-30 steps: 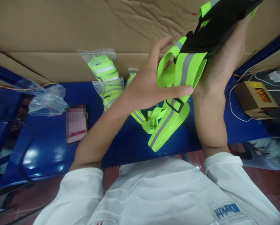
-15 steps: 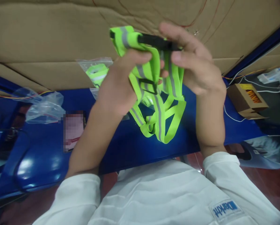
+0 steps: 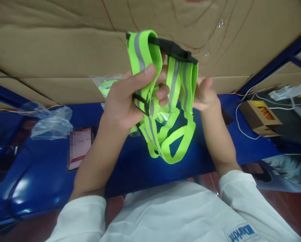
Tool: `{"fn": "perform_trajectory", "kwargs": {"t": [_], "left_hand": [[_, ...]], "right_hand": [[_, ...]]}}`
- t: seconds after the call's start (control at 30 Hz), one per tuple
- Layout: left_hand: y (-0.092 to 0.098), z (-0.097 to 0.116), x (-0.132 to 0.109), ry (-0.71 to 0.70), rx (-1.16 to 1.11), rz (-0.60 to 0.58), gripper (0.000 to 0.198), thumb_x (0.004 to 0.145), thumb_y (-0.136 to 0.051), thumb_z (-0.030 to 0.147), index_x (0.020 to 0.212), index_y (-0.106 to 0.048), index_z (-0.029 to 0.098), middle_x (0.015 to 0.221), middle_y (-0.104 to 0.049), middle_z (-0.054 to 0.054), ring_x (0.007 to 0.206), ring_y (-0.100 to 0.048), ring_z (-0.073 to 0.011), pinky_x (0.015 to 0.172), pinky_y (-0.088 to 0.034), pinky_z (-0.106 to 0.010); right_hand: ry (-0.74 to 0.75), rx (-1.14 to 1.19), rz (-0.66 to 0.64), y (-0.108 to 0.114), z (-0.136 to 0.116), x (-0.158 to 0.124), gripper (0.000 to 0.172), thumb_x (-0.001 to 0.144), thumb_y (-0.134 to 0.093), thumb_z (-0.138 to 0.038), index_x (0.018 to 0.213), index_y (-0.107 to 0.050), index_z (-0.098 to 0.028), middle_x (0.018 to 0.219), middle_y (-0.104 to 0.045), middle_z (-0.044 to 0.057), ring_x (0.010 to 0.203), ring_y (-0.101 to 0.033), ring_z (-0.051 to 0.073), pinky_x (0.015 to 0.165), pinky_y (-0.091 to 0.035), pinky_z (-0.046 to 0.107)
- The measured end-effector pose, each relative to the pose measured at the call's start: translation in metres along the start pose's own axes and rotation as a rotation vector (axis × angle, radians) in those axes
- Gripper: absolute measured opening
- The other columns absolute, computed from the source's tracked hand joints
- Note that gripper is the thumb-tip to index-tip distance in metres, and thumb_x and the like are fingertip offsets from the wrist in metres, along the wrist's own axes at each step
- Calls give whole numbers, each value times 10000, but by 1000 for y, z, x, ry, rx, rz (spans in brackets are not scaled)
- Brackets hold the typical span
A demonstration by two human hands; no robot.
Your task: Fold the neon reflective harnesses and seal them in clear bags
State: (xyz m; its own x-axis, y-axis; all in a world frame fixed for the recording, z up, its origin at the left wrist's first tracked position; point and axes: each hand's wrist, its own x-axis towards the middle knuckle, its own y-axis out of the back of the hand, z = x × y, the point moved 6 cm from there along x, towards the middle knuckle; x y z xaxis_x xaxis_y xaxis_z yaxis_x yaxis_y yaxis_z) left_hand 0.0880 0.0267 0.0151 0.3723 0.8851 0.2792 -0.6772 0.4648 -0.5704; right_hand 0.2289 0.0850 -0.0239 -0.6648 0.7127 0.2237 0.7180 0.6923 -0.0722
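Observation:
A neon-yellow strap harness [image 3: 175,158] with grey reflective stripes hangs in loops above the blue table. Its black buckle [image 3: 177,50] is fastened along the top. My left hand [image 3: 127,97] grips the straps on the left side, thumb in front and fingertips showing through the loops, beside a black slider [image 3: 141,104]. My right hand [image 3: 205,95] is behind the right-hand straps, its thumb raised and apart; most of its fingers are hidden by the webbing.
The blue table [image 3: 130,168] backs onto cardboard [image 3: 64,53]. A clear bag [image 3: 52,122] and a pink-screened device [image 3: 80,148] lie left. Bagged neon straps [image 3: 106,88] are behind my left hand. A cardboard box [image 3: 261,117] and white cables stand right.
My right hand has moved down from the buckle to behind the right straps, its thumb now off the black strap. The buckle is now uncovered and the left loop stands more open.

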Motion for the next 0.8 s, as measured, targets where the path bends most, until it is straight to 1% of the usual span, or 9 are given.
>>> {"fn": "perform_trajectory", "kwargs": {"t": [0.1,0.23,0.3,0.37,0.43,0.5,0.57,0.67,0.8], "left_hand": [[1,1,0,1,61,-18,192,879,-814,368,982,-754,217,892,-608,-12,639,-618,-109,556,-547,-212],[3,-3,-1,109,177,-21,357,854,-815,493,1022,-734,188,954,-707,-62,615,-679,-169,494,-527,-262],[2,-5,-3,183,201,-80,386,840,-839,521,910,-700,168,792,-666,-41,532,-632,-160,466,-498,-263],[0,-6,-6,229,187,-138,411,850,-853,496,775,-625,164,651,-542,15,452,-529,-112,461,-460,-247],[2,-6,-7,215,173,-146,438,855,-866,450,722,-566,161,628,-446,47,452,-446,-72,487,-427,-229],[7,-6,-4,132,238,-94,386,851,-880,386,759,-585,155,664,-453,46,507,-428,-59,532,-405,-215],[13,-3,1,-1,401,-7,291,840,-894,318,850,-652,157,684,-507,38,561,-447,-67,568,-391,-207],[17,3,6,-149,595,34,236,850,-878,289,982,-726,166,657,-563,42,586,-484,-85,632,-427,-218],[24,5,7,-137,674,59,315,865,-861,364,1078,-764,153,781,-705,-9,699,-624,-136,749,-513,-262]], "right_hand": [[89,72,-11,6,-4,-1,865,663,-627,-991,1089,-675,-240,967,-731,74,995,-730,247,774,-632,351],[84,120,-49,1,-7,-1,583,711,-885,-606,1106,-657,-243,865,-692,-3,696,-677,153,630,-590,274],[83,132,-19,0,-10,-2,487,715,-910,-473,1049,-653,-230,793,-664,-23,612,-645,132,567,-556,248],[90,128,51,1,-12,-3,415,759,-881,-454,1006,-643,-220,772,-661,-18,586,-636,130,557,-548,256],[105,94,124,2,-10,-3,401,769,-866,-467,999,-643,-227,781,-675,-13,568,-614,128,535,-524,269],[157,58,179,1,-9,0,441,720,-880,-521,985,-649,-254,739,-660,-29,533,-560,119,477,-443,264],[235,42,224,-4,-10,2,483,686,-882,-599,977,-657,-285,693,-636,-42,567,-567,134,489,-426,270],[268,7,280,-15,-18,-1,428,798,-849,-583,1054,-685,-282,843,-723,-4,862,-711,216,696,-567,331],[264,12,373,-22,-30,-9,448,794,-888,-544,1056,-691,-239,1056,-773,46,1084,-737,263,880,-629,391]]}}
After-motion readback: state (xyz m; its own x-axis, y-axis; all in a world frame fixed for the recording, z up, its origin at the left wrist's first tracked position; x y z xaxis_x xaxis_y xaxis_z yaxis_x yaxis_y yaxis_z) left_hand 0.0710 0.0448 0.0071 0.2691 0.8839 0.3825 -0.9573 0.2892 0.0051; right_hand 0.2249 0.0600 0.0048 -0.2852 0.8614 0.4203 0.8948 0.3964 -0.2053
